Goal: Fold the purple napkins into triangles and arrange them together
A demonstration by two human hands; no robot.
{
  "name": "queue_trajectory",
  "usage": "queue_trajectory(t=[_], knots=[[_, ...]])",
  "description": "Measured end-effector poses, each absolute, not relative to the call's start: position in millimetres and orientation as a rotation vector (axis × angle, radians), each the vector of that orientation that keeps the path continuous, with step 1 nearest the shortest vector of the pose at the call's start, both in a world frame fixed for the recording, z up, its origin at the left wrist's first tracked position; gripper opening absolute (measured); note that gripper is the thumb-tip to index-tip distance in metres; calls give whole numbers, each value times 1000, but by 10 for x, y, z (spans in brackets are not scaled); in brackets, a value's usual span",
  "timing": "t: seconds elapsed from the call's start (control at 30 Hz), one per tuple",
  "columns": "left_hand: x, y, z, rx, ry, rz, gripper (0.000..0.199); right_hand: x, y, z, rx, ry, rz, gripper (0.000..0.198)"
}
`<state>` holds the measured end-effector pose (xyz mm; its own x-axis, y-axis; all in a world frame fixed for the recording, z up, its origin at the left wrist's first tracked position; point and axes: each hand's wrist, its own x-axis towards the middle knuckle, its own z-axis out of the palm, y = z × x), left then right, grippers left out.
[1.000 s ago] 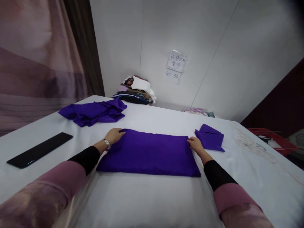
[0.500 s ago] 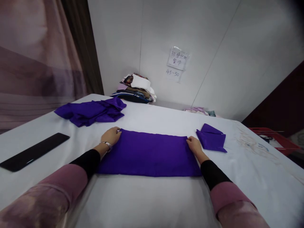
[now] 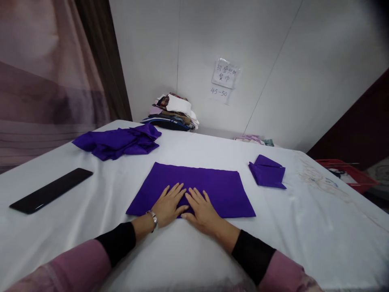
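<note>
On table | left hand, right hand off corners of cloth, now flat on it | gripping nothing | smoothing, probably

Looking out from my own head now, one view, pitched forward and down over the white-covered table! My left hand and right hand come in near, just below the frame's centre, my sleeves running up from the bottom edge on either side. And it's wide: wall across the top, the table's far edge sloping rightward through the middle, red basket near the right edge!
</note>
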<state>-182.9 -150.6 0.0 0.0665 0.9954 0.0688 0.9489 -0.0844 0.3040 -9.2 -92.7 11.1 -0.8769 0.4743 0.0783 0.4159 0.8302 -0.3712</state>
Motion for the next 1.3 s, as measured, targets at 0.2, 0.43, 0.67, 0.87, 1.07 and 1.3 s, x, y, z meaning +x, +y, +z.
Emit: queue_trajectory(t=[0.2,0.43,0.67,0.87,1.07,1.3], knots=[[-1882,-1474,-15,2127,2020,405,62,563,-654,18,-1111,-2840,403,70],[-1869,-1424,-57,2142,2020,358,65,1553,-361,-90,-1675,-2613,220,64],[-2267,-1444,92,2071,2163,424,62,1405,-358,18,-1609,-2614,106,67],[-2653,-1558,25,1980,2452,307,63,864,-5,163,-1455,-2545,185,62],[-2704,-1593,-136,2001,2386,348,51,851,606,193,-1816,-2120,177,45],[-2710,-1595,-180,1993,2475,375,60,835,849,35,-1896,-2029,223,26]])
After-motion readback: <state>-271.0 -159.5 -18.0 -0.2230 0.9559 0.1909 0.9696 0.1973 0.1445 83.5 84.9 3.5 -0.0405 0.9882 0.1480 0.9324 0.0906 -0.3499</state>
